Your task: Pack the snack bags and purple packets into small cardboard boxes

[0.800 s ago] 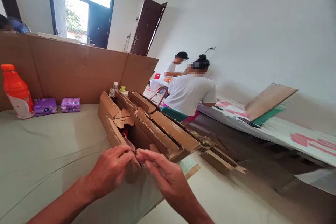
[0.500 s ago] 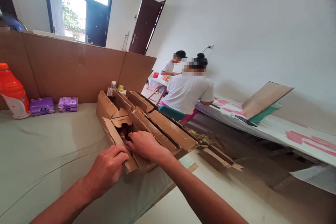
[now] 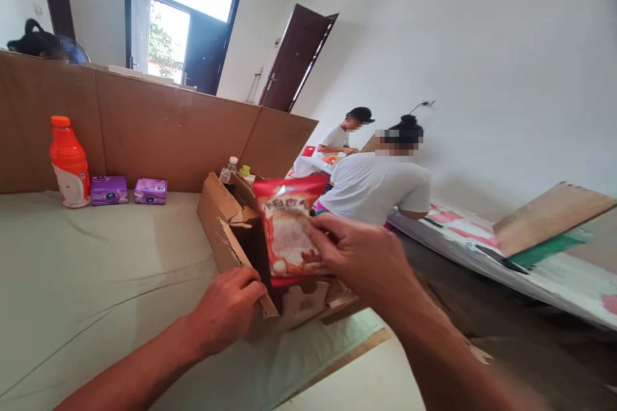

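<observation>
My right hand [image 3: 351, 250] is closed on the right edge of a red and white snack packet [image 3: 292, 231], holding it upright just above an open cardboard box [image 3: 231, 244]. The packet hides part of the box behind it. My left hand [image 3: 231, 305] is closed on the box's near left flap, fingers curled over its edge. The box stands on a table with a pale green cloth [image 3: 144, 282], and its near compartment looks dark inside.
An orange bottle [image 3: 70, 164] and two purple tissue packs [image 3: 109, 190] stand along a brown cardboard partition [image 3: 178, 122]. A clear bottle [image 3: 229, 169] is behind the box. Two people in white shirts [image 3: 376, 183] sit beyond it. A long table [image 3: 554, 282] runs along the right wall.
My right hand has come up out of the box with the packet, moving right. My left hand stays on the flap. The whole view has shifted, so things appear further right.
</observation>
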Tool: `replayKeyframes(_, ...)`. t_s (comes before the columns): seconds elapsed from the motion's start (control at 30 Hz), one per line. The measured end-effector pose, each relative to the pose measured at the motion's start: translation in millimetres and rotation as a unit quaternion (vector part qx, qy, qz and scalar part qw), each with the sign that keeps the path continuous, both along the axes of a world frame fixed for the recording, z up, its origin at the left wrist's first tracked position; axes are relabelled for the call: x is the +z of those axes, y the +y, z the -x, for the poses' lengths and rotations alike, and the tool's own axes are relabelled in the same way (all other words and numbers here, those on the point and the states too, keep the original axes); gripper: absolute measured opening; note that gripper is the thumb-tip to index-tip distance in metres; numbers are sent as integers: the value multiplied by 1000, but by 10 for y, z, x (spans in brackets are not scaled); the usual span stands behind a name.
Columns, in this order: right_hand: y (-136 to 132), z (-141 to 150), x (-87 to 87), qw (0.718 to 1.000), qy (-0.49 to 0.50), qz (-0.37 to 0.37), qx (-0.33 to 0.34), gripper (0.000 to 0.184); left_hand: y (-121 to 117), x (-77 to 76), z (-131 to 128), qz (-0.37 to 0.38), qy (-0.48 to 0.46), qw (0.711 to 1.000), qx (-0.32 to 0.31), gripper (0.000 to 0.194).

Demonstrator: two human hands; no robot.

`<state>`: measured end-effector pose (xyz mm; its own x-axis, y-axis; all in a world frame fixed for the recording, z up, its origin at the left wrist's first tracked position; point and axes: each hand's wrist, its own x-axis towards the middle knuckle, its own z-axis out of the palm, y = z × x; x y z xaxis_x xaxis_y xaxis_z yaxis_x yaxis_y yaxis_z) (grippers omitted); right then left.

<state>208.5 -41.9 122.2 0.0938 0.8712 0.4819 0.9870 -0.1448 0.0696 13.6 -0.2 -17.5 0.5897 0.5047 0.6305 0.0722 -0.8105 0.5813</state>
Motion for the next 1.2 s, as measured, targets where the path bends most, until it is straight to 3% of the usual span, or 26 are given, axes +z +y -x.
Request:
replayKeyframes(0.07,-95,41,129,990,39,-113,75,23,-8,7,109,60,-63,996,7,37)
replayKeyframes(0.13,-107,171,152,974,78,-148,153,22,-3,26,293,136,-130,982,30,50)
replayKeyframes(0.27,25,640,-69,945,85,-78,306,21,-17,99,739,301,-239,922,41,73)
replayKeyframes(0.4,134,1142,-391,901,72,32,426,19,-92,119,1071,425,-322,844,50,47)
replayKeyframes(0.5,178,1370,-565,890,158,74,422,16,-133,66,1255,476,-396,780,94,35)
replayKeyframes(0.67,312,1594,-774,874,275,187,355,52,-176,-10,1510,517,-452,719,110,41)
replayKeyframes(0.77,388,1726,-874,816,354,294,351,51,-190,-41,1627,524,-462,707,110,44)
replayKeyframes(0.83,418,1806,-933,778,404,323,358,52,-186,-78,1684,524,-462,707,112,45)
replayKeyframes(0.9,449,1874,-999,766,417,332,359,51,-155,-136,1728,526,-451,712,112,45)
replayKeyframes(0.97,517,1930,-1081,785,389,342,340,38,-76,-211,1774,532,-428,723,107,50)
replayKeyframes(1.07,746,1978,-1202,835,335,328,288,19,165,-355,1895,534,-382,747,107,64)
replayKeyframes(1.2,1286,1982,-1240,882,283,288,243,19,598,-615,2143,517,-322,775,171,65)
